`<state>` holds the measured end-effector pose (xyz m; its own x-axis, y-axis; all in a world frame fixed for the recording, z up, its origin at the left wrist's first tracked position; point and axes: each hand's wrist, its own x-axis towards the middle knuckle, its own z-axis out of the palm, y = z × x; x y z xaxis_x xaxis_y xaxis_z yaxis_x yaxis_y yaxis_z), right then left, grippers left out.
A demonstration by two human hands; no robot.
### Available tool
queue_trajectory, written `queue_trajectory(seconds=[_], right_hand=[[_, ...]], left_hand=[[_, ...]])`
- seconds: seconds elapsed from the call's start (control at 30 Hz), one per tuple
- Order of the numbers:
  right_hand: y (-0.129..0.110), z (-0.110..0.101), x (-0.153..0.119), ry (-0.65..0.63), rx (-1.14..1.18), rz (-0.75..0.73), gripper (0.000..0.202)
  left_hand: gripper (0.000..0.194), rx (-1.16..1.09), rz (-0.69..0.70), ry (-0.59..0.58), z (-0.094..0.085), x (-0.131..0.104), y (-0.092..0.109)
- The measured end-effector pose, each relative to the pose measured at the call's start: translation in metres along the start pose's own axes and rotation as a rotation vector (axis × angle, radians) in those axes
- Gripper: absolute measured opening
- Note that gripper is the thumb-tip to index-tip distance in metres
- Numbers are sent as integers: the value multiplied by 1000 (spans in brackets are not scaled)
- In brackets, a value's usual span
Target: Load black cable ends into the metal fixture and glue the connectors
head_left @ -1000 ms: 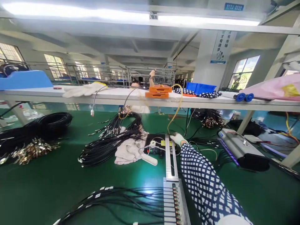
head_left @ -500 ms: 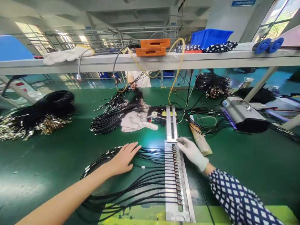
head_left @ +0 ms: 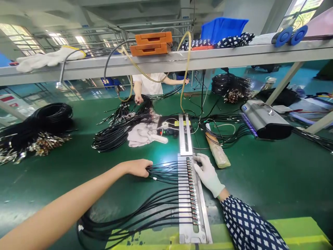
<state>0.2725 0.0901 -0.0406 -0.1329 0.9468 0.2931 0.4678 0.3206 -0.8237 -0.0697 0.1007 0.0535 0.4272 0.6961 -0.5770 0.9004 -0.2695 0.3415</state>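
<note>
My bare left hand is closed around a bunch of black cables left of a long metal fixture. The cables lie side by side across the fixture, their metal-tipped ends in a row along its slot. My right hand, in a white glove, rests at the fixture's upper right edge, fingers bent against the metal rail; whether it pinches anything is hidden. Just above the fixture, a slotted metal bar points away. More black cables run from the fixture's lower part to the left.
Cable bundles lie at left and centre. A silver-black device and a wrapped tool are at right. A shelf crosses overhead, holding orange boxes and a blue bin. Another person stands across the bench.
My left hand has gone from spread over the cables to closed around them. My right hand has slid slightly down the rail. The person opposite has stretched an arm out with cables.
</note>
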Motion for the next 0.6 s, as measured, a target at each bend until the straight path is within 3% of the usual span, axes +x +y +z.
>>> queue_trajectory(seconds=[0.13, 0.27, 0.37, 0.5, 0.6], right_hand=[[1, 2, -1, -35, -57, -69, 30], [1, 0, 1, -63, -91, -113, 33], [0, -1, 1, -74, -105, -131, 34], [-3, -3, 0, -89, -113, -139, 34], [-4, -4, -1, -92, -121, -139, 35]], left_hand=[[31, -183, 13, -170, -23, -10, 9], [52, -396, 145, -45, -33, -17, 21], [57, -386, 164, 47, -19, -15, 14], [57, -199, 16, 95, 5, -18, -21], [55, -160, -28, 138, 13, -26, -40]])
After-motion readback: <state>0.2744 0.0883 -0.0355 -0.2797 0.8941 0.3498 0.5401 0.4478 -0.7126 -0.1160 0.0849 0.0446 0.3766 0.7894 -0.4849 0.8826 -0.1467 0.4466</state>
